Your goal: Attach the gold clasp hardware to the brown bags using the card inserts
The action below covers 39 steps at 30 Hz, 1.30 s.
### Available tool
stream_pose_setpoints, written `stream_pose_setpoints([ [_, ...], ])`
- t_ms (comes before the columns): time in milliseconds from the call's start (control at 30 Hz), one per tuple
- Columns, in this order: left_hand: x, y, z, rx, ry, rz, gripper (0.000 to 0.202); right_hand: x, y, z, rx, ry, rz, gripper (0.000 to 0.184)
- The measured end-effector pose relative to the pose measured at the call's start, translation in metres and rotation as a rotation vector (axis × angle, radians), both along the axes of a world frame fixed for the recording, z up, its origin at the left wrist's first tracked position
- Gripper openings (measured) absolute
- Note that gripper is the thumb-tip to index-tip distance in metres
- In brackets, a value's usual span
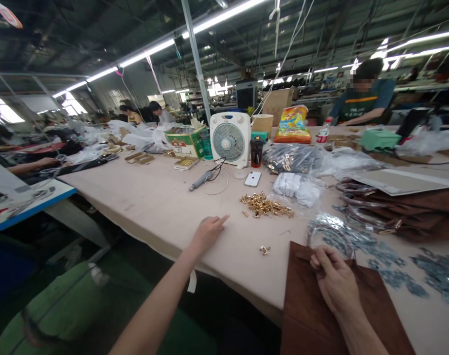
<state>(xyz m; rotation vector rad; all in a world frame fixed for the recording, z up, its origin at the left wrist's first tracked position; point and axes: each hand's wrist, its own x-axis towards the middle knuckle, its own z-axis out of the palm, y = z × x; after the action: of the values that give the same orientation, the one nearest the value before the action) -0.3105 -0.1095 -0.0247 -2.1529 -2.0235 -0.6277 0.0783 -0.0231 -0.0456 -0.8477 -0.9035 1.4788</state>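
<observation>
My left hand [208, 231] lies flat on the beige table [154, 197] with its fingers stretched out toward a pile of small gold metal fittings [264, 204], holding nothing. My right hand [333, 276] rests on a brown bag [320, 315] at the table's near edge, fingers curled around the base of its wrapped handle [329, 231]. A couple of loose gold fittings [264, 250] lie between my hands.
A white box fan [230, 139], a phone [253, 178], a grey rotary tool [201, 181], plastic bags of parts [296, 158] and more brown bags [405, 207] crowd the far side. Plastic wrap scraps [412, 276] lie at right. Another person [362, 96] sits opposite; others work at left.
</observation>
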Motion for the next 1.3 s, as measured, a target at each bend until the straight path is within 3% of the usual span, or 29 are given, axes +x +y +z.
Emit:
stream_pose_setpoints([
  [133,-0.006,0.003,0.002,-0.008,0.02,0.036,0.046,0.0,-0.001,-0.001,-0.011,-0.039,0.024,0.044],
  [233,0.008,0.002,0.013,0.048,0.036,0.102,0.043,0.001,-0.001,-0.002,-0.005,-0.1,0.011,0.047],
  [333,0.048,0.001,0.022,0.134,-0.102,0.141,0.033,0.001,0.0,-0.003,0.029,-0.188,-0.003,0.048],
  [400,0.087,0.0,0.021,0.104,-0.253,0.086,0.027,0.001,0.001,-0.002,0.053,-0.233,-0.007,0.049],
  [500,0.144,0.001,0.008,0.011,-0.353,0.081,0.039,0.001,0.001,-0.003,0.069,-0.268,-0.015,0.051],
  [600,0.176,0.002,-0.004,-0.031,-0.368,0.111,0.018,0.003,0.0,-0.005,0.081,-0.291,-0.014,0.051],
  [667,0.183,0.002,-0.008,-0.025,-0.45,0.108,0.007,0.003,-0.001,-0.006,0.095,-0.294,-0.021,0.051],
  [800,0.191,0.008,-0.002,0.069,-0.795,0.026,0.011,0.001,-0.001,0.001,0.102,-0.24,0.017,0.048],
  [967,0.235,0.032,0.003,0.142,-1.141,-0.094,0.018,-0.006,0.007,0.013,-0.014,0.055,0.131,0.045],
  [1133,0.272,0.056,-0.003,0.157,-1.203,-0.167,0.022,-0.001,0.016,0.007,-0.13,0.233,0.166,0.04],
  [1300,0.272,0.06,-0.01,0.159,-1.16,-0.157,0.026,0.002,0.017,0.003,-0.156,0.256,0.143,0.034],
])
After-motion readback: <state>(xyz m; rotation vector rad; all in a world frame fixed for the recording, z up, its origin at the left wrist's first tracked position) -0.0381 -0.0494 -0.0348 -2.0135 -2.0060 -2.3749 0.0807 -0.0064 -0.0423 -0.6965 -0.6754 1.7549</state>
